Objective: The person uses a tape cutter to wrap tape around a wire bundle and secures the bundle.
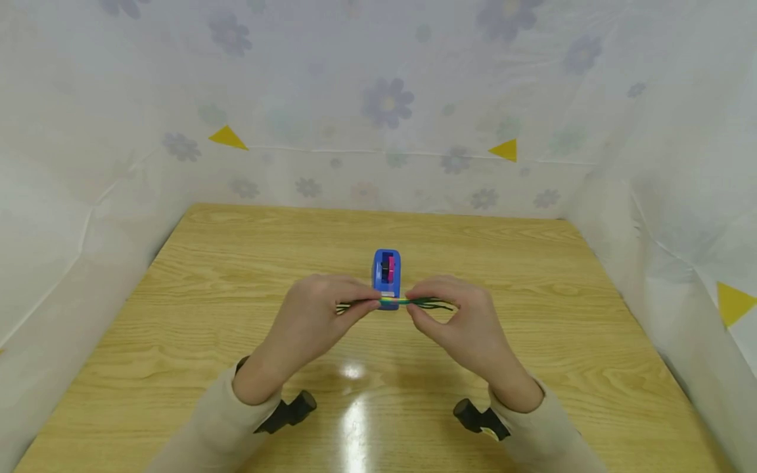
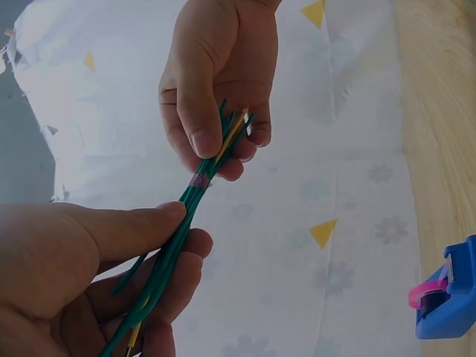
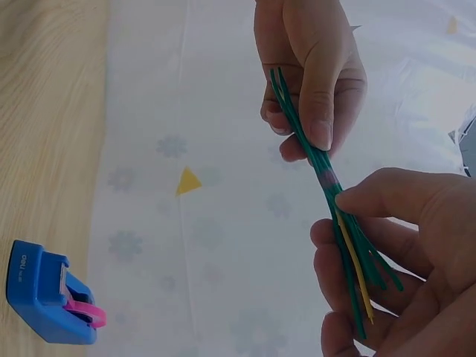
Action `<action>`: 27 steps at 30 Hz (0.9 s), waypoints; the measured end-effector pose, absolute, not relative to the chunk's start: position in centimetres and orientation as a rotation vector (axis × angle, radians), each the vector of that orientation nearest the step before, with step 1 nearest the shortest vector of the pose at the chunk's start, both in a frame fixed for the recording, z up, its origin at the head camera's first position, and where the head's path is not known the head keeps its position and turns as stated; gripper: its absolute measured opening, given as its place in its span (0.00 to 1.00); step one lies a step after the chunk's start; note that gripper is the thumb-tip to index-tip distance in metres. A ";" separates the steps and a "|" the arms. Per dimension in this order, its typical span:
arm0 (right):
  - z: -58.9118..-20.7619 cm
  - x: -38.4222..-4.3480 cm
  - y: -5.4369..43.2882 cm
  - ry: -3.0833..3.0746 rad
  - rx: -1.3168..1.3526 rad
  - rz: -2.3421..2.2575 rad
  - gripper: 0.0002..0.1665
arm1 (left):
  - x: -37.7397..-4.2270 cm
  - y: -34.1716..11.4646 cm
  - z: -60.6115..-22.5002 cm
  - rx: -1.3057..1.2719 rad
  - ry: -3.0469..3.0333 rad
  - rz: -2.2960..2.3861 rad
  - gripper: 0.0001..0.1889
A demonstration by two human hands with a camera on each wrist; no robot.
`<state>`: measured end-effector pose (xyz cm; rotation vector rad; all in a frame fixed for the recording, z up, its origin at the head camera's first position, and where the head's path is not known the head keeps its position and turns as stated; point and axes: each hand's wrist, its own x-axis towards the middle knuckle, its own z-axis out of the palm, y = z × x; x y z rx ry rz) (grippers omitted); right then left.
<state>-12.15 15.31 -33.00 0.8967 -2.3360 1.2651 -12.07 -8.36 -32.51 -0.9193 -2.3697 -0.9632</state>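
A bundle of thin green and yellow wires (image 1: pixel 393 301) is held level in the air between both hands, with a narrow pinkish band of tape (image 3: pixel 327 177) around its middle. My left hand (image 1: pixel 319 314) pinches one side of the bundle between thumb and fingers. On the other side, my right hand (image 1: pixel 464 317) pinches it the same way. In the left wrist view, the loose wire ends (image 2: pixel 236 132) fan out past the right hand's thumb. Just beyond the hands stands a blue tape dispenser (image 1: pixel 387 269) with a pink roll (image 3: pixel 88 312) in it.
The wooden table (image 1: pixel 236 249) spreads around the hands. Behind and beside it hangs a white flowered sheet (image 1: pixel 331 98) with yellow triangles (image 1: pixel 229 138). Black wrist mounts (image 1: pixel 290 412) protrude under both forearms.
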 end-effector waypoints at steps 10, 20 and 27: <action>-33.0 -12.0 15.9 -2.358 0.900 1.246 0.10 | -12.1 -8.7 -32.6 -0.949 -2.370 -0.991 0.04; -33.4 -12.0 16.2 -2.391 0.952 1.235 0.09 | -12.0 -9.1 -32.8 -0.978 -2.427 -1.038 0.03; -33.9 -11.9 16.4 -2.442 0.984 1.187 0.08 | -11.8 -9.2 -33.1 -0.988 -2.516 -1.069 0.04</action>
